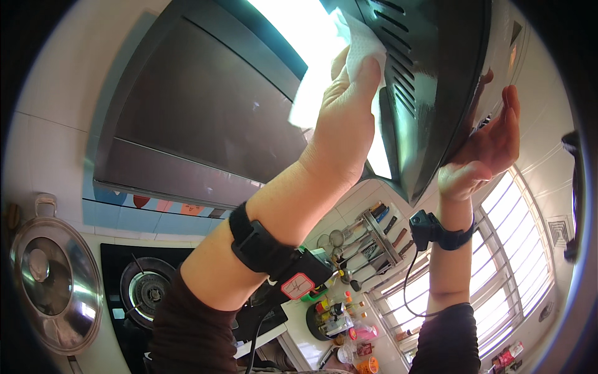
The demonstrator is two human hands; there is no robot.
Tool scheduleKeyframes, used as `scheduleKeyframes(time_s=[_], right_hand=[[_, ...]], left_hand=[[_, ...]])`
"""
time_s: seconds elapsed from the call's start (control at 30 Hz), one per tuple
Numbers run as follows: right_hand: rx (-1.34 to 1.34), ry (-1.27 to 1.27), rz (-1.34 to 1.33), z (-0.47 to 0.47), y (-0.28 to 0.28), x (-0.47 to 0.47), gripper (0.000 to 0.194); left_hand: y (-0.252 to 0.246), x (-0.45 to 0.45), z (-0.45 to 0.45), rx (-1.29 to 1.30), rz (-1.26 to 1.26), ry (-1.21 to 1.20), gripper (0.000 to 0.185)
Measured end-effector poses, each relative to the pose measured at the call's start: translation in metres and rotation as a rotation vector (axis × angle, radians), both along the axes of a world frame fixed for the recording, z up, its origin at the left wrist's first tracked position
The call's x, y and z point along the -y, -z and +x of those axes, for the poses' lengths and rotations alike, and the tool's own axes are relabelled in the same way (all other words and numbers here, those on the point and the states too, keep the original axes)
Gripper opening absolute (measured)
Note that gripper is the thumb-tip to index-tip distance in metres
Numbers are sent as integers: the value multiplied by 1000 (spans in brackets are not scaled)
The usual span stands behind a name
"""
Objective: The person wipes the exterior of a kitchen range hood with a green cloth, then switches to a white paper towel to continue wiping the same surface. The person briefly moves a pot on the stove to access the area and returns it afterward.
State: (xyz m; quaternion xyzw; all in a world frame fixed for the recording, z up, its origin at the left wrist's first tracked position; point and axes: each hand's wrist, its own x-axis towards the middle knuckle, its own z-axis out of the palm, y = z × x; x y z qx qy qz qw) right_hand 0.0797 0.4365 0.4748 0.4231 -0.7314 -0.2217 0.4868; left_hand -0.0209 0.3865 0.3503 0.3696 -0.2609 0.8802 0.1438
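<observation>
My left hand (348, 103) is raised to the underside of a dark range hood (210, 112). It grips a white textured paper towel or wipe (364, 42), pinched under the thumb, beside the bright lit strip and the slotted vent panel (397, 61). My right hand (486, 145) is at the glossy outer side of the hood, fingers apart and palm partly visible, with no object seen in it; whether it presses on the surface cannot be told. Black straps with devices circle both forearms.
Below the hood is a black gas cooktop (112, 280); a lidded steel pan (56, 285) stands at its left. Knives and utensils hang on a wall rack (383, 233). Bottles and jars (336, 318) crowd the counter near a barred window (504, 262).
</observation>
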Motion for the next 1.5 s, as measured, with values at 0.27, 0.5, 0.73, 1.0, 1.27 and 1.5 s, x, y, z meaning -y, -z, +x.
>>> scheduleKeyframes(time_s=[0.27,0.5,0.73,1.0,1.27,1.5], right_hand=[[-55,69,64,1,0,8,76],[-54,-11,15,-4,3,10,79],[95,-44,212,15,-23,-5,71],[37,-12,-79,67,3,-82,52],[-97,-193,56,64,-8,-122,59],[-118,-399,-91,66,2,-120,48]], left_hand=[[9,-9,17,-72,-51,97,26],[14,-29,43,-84,-141,169,26],[2,-52,50,-22,-78,111,22],[4,-38,82,33,-85,171,18],[10,-44,103,-87,-127,-139,28],[-28,-49,97,121,-349,-234,49]])
